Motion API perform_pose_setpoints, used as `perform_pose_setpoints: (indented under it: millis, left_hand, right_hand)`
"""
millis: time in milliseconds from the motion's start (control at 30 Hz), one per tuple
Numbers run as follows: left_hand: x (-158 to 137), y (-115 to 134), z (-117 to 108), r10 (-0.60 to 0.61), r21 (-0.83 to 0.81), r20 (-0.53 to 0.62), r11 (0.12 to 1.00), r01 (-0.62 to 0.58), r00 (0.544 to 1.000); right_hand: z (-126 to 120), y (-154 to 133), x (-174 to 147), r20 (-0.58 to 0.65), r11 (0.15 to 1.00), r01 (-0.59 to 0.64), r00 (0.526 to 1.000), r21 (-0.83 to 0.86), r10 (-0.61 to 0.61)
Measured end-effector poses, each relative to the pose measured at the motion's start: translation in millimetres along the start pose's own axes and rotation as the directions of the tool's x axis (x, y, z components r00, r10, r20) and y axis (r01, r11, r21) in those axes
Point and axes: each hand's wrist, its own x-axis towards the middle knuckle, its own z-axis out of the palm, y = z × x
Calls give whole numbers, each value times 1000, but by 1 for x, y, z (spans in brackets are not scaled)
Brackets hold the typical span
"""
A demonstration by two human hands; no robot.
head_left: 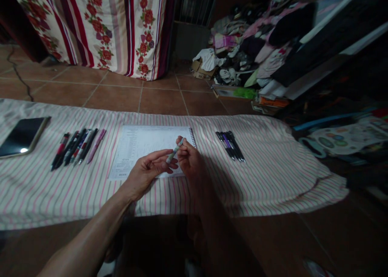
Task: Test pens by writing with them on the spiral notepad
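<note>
1. The pen [174, 153] is up between the two hands, above the pad [151, 141]. It slants: its top end is by the right hand [188, 157], and its low end is by the left hand [148, 167].
2. The right hand pinches the pen near its top end, with thumb and finger bent in close.
3. The left hand is half spread, palm turned in, with its fingers around the low end. I cannot tell if they grip it or just sit near it.
4. The pen is thin and pale green with some blotchy marks. My guess is that it is very light, so a soft pinch should be enough.
5. It looks stiff, like hard plastic. It should not bend, and it should not break easily.
6. It may be smooth and a bit slippery, and it is round, so it could roll if put down.
7. The best place to hold it is likely the middle, with thumb and finger on both sides. A pinch at just one end could let it tip.
8. More pens [81, 148] lie on the cloth [266, 159] well left of the hands, and a small bunch [232, 146] lies to their right.
</note>
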Motion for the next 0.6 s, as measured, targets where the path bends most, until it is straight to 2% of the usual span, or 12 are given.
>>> perform_pose_setpoints:
  millis: [133, 400, 600]
  left_hand:
    - [-1, 3, 3, -7, -15, 14, 1000, 7, 1000]
    - [-4, 6, 7, -24, -59, 59, 998, 28, 998]
    - [-5, 4, 6, -14, -7, 21, 1000, 14, 1000]
  right_hand:
    - [2, 0, -2, 1, 1000, 6, 1000, 16, -6]
    - [2, 2, -5, 5, 993, -102, 995, -66, 102]
    - [3, 7, -2, 5, 998, -47, 999, -42, 47]
